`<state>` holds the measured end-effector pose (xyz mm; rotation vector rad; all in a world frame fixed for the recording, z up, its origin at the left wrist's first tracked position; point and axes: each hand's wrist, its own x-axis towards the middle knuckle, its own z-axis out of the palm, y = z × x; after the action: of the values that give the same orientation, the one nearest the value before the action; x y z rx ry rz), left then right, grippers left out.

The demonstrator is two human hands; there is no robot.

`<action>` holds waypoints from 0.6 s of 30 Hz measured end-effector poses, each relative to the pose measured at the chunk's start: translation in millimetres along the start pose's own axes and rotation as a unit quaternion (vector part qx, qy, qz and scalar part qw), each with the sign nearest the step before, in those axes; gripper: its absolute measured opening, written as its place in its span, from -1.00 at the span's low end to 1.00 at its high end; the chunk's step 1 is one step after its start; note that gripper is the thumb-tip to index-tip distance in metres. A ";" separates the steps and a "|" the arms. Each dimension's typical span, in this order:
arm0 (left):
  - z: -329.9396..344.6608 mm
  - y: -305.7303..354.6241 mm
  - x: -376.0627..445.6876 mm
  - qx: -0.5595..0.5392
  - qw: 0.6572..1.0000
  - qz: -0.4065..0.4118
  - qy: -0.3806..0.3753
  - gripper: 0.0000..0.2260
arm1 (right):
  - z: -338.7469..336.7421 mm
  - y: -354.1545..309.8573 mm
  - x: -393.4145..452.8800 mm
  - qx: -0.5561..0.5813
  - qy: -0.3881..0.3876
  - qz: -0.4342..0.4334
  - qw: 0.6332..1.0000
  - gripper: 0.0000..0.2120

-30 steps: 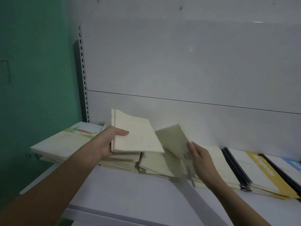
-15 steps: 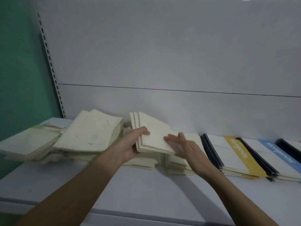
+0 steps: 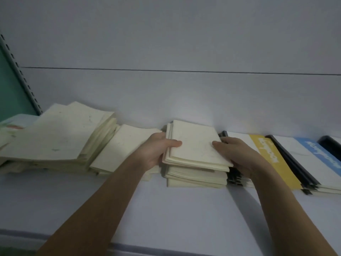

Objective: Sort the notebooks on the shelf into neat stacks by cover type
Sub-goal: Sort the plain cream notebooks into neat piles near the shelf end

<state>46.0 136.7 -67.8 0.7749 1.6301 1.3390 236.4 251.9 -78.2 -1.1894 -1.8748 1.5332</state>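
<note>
Cream notebooks (image 3: pixel 193 145), a small bundle, held between both hands atop the cream stack (image 3: pixel 197 177) on the white shelf (image 3: pixel 184 209). Left hand (image 3: pixel 156 152) clasping the bundle's left edge, thumb curled over onto the top cover, remaining fingers tucked out of sight beneath or behind that edge. Right hand (image 3: pixel 234 156) clasping the right edge likewise, thumb lying on the cover and pointing toward the left thumb, fingers (image 3: pixel 238 167) bent down along the side of the pile. Between the two thumbs, bare cream cover. Bundle slightly skewed against the stack under it, a pinkish cover edge showing just below the left thumb.

Left of the left hand, touching its back, a low cream pile (image 3: pixel 125 148); farther left, a taller, untidy cream heap (image 3: pixel 59 137) leaning against it, and at the far edge a pile with a green-and-orange printed cover (image 3: pixel 11 126). Right of the right fingers, just beside them, black-spined notebooks: one stack topped by a white cover with a yellow band (image 3: pixel 269 154), next a white cover with a blue band (image 3: pixel 321 156), then another black spine (image 3: pixel 332 146) at the frame's edge. Behind everything, the grey back panel (image 3: pixel 184 52), with a slotted upright (image 3: pixel 18 74) at far left.
</note>
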 end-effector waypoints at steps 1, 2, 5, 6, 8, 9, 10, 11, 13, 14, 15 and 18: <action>4.9 -5.5 4.2 0.032 0.999 0.019 0.016 -0.75 | 4.1 3.7 2.6 -0.068 0.031 -0.014 0.997 -0.80; 11.1 -10.4 6.4 0.073 0.995 0.045 0.041 -0.76 | 8.9 7.0 4.8 -0.135 0.057 -0.035 0.989 -0.79; 26.2 -25.1 8.8 0.143 0.978 0.119 0.099 -0.83 | 23.1 15.5 3.4 -0.223 0.102 -0.066 0.967 -0.71; 29.1 -27.8 10.4 0.152 0.973 0.138 0.101 -0.85 | 24.5 17.1 2.6 -0.235 0.112 -0.070 0.963 -0.68; 32.5 -32.6 15.5 0.207 0.958 0.171 0.101 -0.76 | 24.8 16.6 0.9 -0.259 0.135 -0.081 0.953 -0.61; 33.9 -34.0 17.1 0.244 0.946 0.188 0.104 -0.64 | 24.9 15.9 0.5 -0.270 0.143 -0.091 0.948 -0.58; 35.5 -35.9 18.0 0.264 0.937 0.200 0.109 -0.55 | 25.4 16.2 0.6 -0.286 0.147 -0.095 0.942 -0.54; 36.9 -37.8 18.6 0.264 0.935 0.211 0.110 -0.51 | 26.4 17.4 1.2 -0.309 0.148 -0.092 0.935 -0.48; 38.3 -41.0 20.0 0.252 0.931 0.235 0.123 -0.53 | 30.6 20.3 1.7 -0.362 0.153 -0.094 0.915 -0.36; 38.5 -41.0 20.3 0.254 0.924 0.246 0.144 -0.55 | 31.8 22.2 1.5 -0.385 0.163 -0.105 0.902 -0.34; 38.6 -39.7 19.2 0.249 0.919 0.259 0.163 -0.55 | 32.3 23.3 0.9 -0.399 0.177 -0.120 0.892 -0.33; 35.1 -33.9 15.1 0.225 0.900 0.322 0.190 -0.60 | 32.2 20.9 -2.4 -0.394 0.217 -0.167 0.877 -0.36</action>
<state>73.0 157.3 -106.0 1.5038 2.1428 1.6552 219.8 232.1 -106.7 -1.2750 -2.2634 0.2407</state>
